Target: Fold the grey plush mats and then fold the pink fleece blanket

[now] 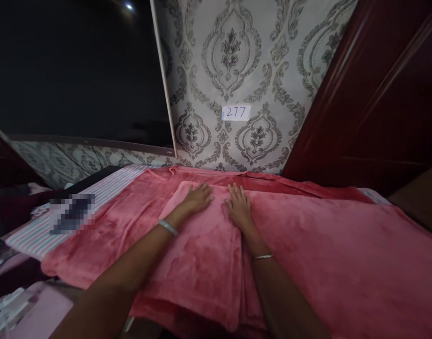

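Observation:
A pink plush blanket (201, 254) lies spread over the table, with one part folded over on itself in the middle. My left hand (199, 197) rests palm down on the far part of that folded section, fingers stretched out. Close beside it, my right hand (239, 206) lies flat near the fold's right edge, its fingers spread. Neither hand grips the cloth. To the right, another wide stretch of the blanket (343, 254) reaches past the frame. Each wrist wears a bracelet.
Under the blanket, a striped cloth (106, 188) shows at the left, with a blurred-out item on it. A large dark television screen (77, 70) hangs behind. Patterned wallpaper carries a paper label (236, 112) reading 277. A dark red wooden panel (371, 103) stands at the right.

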Motion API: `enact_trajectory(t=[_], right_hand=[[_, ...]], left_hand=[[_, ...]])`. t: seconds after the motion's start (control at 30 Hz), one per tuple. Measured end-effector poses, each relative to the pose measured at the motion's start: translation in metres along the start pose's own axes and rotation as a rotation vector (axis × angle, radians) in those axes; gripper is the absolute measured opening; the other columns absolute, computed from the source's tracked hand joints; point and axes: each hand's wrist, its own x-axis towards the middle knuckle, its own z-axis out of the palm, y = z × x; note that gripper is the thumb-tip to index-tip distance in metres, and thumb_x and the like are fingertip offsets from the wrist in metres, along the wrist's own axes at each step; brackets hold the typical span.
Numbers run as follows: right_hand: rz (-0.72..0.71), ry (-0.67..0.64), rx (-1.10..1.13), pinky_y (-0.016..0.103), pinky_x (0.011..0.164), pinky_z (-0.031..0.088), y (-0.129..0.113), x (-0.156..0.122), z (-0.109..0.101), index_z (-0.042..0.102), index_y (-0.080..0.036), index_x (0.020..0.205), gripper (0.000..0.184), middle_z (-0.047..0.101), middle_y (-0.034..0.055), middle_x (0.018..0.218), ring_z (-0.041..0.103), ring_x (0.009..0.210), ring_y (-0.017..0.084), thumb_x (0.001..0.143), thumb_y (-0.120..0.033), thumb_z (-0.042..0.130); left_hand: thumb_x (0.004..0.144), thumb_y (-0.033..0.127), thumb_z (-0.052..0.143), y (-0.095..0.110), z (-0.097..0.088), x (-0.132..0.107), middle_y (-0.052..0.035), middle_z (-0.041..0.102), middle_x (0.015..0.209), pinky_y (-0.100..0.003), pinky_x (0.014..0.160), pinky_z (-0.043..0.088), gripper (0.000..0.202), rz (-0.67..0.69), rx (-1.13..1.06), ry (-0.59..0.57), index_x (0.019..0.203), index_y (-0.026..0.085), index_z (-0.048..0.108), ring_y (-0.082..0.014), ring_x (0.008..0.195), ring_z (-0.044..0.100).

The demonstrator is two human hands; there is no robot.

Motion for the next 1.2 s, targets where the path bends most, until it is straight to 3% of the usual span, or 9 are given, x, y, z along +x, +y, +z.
enact_trajectory(t=[0.13, 0.3, 0.5, 0.63, 0.77, 0.9, 0.97, 1.07, 1.2], right_hand=[[0.022, -0.144, -0.055, 0.055, 0.12, 0.025, 0.006, 0.002, 0.003, 0.032, -0.021, 0.16, 0.059, 0.021, 0.0072, 0.169, 0.015, 0.156, 0.026, 0.105, -0.04, 0.027], [0.041, -0.175, -0.077, 0.054, 0.12, 0.025, 0.009, 0.004, 0.01, 0.033, -0.02, 0.16, 0.06, 0.022, 0.0075, 0.169, 0.015, 0.156, 0.026, 0.105, -0.042, 0.027], [0.046, -0.178, -0.057, 0.053, 0.121, 0.023, 0.01, 0.005, 0.01, 0.034, -0.021, 0.16, 0.06, 0.026, 0.0063, 0.168, 0.02, 0.154, 0.029, 0.104, -0.042, 0.028], [0.042, -0.182, -0.055, 0.053, 0.122, 0.023, 0.01, 0.004, 0.009, 0.036, -0.02, 0.159, 0.06, 0.025, 0.0063, 0.168, 0.019, 0.155, 0.028, 0.104, -0.042, 0.028], [0.044, -0.184, -0.043, 0.055, 0.121, 0.023, 0.01, 0.005, 0.008, 0.034, -0.019, 0.159, 0.06, 0.024, 0.0073, 0.169, 0.018, 0.155, 0.029, 0.104, -0.041, 0.028], [0.034, -0.172, -0.022, 0.058, 0.118, 0.025, 0.013, 0.005, 0.01, 0.034, -0.02, 0.159, 0.06, 0.023, 0.0091, 0.169, 0.017, 0.155, 0.03, 0.103, -0.041, 0.029], [0.027, -0.158, -0.017, 0.059, 0.118, 0.025, 0.015, 0.005, 0.011, 0.034, -0.022, 0.159, 0.059, 0.024, 0.0088, 0.169, 0.019, 0.154, 0.031, 0.103, -0.041, 0.029], [0.02, -0.151, -0.037, 0.058, 0.119, 0.024, 0.018, 0.005, 0.013, 0.033, -0.021, 0.159, 0.059, 0.025, 0.0085, 0.169, 0.02, 0.153, 0.031, 0.103, -0.041, 0.029], [0.006, -0.145, -0.048, 0.059, 0.118, 0.025, 0.019, 0.004, 0.014, 0.032, -0.019, 0.159, 0.061, 0.025, 0.0095, 0.168, 0.018, 0.154, 0.03, 0.103, -0.041, 0.027]], left_hand=[[0.102, 0.048, 0.034, 0.02, 0.022, 0.02, -0.0117, 0.031, 0.166, -0.061, 0.124, 0.014, 0.058, 0.184, -0.019, 0.002, 0.156, 0.026, 0.039, -0.0279, 0.155, 0.025], [0.102, 0.052, 0.032, 0.012, 0.044, 0.025, -0.0117, 0.032, 0.166, -0.061, 0.124, 0.012, 0.061, 0.155, -0.001, 0.08, 0.157, 0.025, 0.038, -0.0284, 0.154, 0.026], [0.103, 0.052, 0.028, -0.048, 0.02, 0.022, -0.0107, 0.029, 0.167, -0.059, 0.124, 0.011, 0.062, -0.065, 0.023, -0.033, 0.158, 0.025, 0.034, -0.0279, 0.156, 0.021], [0.103, 0.048, 0.027, -0.088, 0.005, 0.008, -0.0125, 0.027, 0.167, -0.061, 0.121, 0.021, 0.062, -0.236, 0.012, -0.075, 0.159, 0.024, 0.031, -0.0295, 0.155, 0.024], [0.103, 0.046, 0.025, -0.1, -0.01, -0.013, -0.0198, 0.029, 0.165, -0.063, 0.119, 0.027, 0.063, -0.361, 0.033, -0.082, 0.158, 0.014, 0.034, -0.0351, 0.153, 0.028], [0.104, 0.047, 0.028, -0.056, -0.009, -0.045, -0.0204, 0.027, 0.166, -0.053, 0.125, 0.02, 0.066, -0.237, 0.059, 0.032, 0.158, 0.011, 0.031, -0.0313, 0.156, 0.02], [0.103, 0.05, 0.032, -0.018, 0.003, -0.067, -0.0116, 0.028, 0.168, -0.048, 0.127, 0.015, 0.063, 0.015, 0.034, 0.045, 0.159, 0.021, 0.033, -0.0265, 0.157, 0.018], [0.099, 0.058, 0.043, 0.031, 0.028, -0.102, -0.0084, 0.027, 0.168, -0.055, 0.127, 0.01, 0.068, 0.35, -0.038, 0.018, 0.16, 0.03, 0.031, -0.029, 0.157, 0.017], [0.099, 0.057, 0.044, 0.052, 0.049, -0.126, -0.0089, 0.023, 0.169, -0.059, 0.126, 0.01, 0.068, 0.35, -0.077, 0.019, 0.16, 0.031, 0.03, -0.0302, 0.158, 0.014]])
